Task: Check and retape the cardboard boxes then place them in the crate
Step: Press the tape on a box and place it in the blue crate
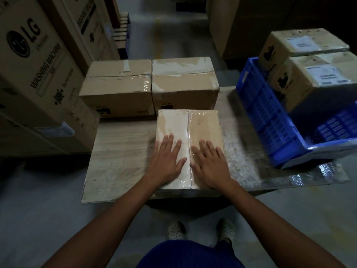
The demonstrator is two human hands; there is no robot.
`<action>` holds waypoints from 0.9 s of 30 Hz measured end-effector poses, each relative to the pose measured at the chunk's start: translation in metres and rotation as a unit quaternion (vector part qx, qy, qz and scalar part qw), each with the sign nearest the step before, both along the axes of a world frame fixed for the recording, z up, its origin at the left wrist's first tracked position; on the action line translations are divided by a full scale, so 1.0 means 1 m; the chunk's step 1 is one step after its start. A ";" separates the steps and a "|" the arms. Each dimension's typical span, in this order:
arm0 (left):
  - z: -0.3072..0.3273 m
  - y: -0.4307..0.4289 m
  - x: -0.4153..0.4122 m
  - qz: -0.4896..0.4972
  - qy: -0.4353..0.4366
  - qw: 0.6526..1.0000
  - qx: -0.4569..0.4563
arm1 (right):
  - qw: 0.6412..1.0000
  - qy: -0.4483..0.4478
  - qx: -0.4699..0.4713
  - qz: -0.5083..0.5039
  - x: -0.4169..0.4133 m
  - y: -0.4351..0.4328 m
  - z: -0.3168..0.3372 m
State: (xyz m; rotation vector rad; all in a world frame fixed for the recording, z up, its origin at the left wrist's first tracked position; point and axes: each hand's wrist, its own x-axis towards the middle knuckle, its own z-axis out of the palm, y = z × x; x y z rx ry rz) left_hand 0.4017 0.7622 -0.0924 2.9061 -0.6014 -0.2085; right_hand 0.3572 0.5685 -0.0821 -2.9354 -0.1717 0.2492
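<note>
Taped cardboard box (pixel 204 124) at the near edge of a wooden surface (pixel 119 151), left grip (pixel 166 161) and right grip (pixel 210 167) flat on its top either side of the centre seam, fingers straight, holding nothing, blue crate (pixel 270 122) to the right with two stacked boxes (pixel 313 78) inside

Head view, steeply downward, near table (pixel 119 151)

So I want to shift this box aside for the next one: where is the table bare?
The widest bare patch of the table lies left of the near box, in front of the back-left box. A narrower strip runs between the near box and the blue crate. The back is crowded: the back-right box stands right beside the back-left one.
</note>
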 end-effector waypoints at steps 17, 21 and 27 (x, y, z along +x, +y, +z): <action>-0.002 -0.004 0.026 -0.024 0.000 1.000 0.006 | 1.000 0.009 -0.022 -0.005 0.030 -0.010 0.002; 0.005 -0.006 0.031 -0.020 0.014 1.000 0.001 | 0.999 0.001 -0.036 0.004 0.031 -0.008 0.008; 0.009 -0.017 0.056 0.000 0.005 1.000 -0.019 | 0.996 -0.035 0.017 -0.074 0.074 -0.007 0.032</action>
